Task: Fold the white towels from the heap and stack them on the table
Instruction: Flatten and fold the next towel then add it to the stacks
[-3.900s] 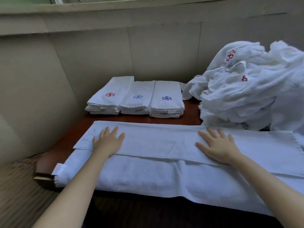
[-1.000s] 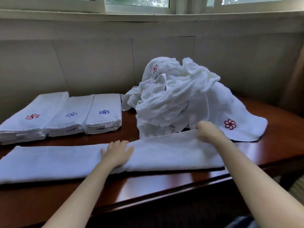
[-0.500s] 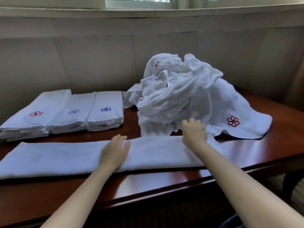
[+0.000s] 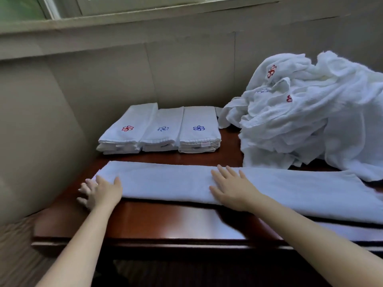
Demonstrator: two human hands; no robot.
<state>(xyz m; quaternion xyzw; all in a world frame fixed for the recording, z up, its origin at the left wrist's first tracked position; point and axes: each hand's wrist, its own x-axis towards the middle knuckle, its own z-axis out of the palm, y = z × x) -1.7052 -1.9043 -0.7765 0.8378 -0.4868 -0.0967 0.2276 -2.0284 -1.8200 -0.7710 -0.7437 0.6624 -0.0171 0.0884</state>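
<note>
Towel [image 4: 170, 184] runs off frame right; left hand [image 4: 101, 192] blurred at its end, right hand [image 4: 232, 188] flat on it, both spread

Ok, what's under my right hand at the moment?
The right hand lies flat, fingers spread, on the long folded towel, which rests on the wooden table. The table surface directly beneath that stretch of towel is covered, so nothing there can be seen.

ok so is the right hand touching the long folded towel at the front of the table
Touching. The head view shows the right hand lying flat, fingers spread, on top of the long folded towel, with no gap under the palm.
</note>
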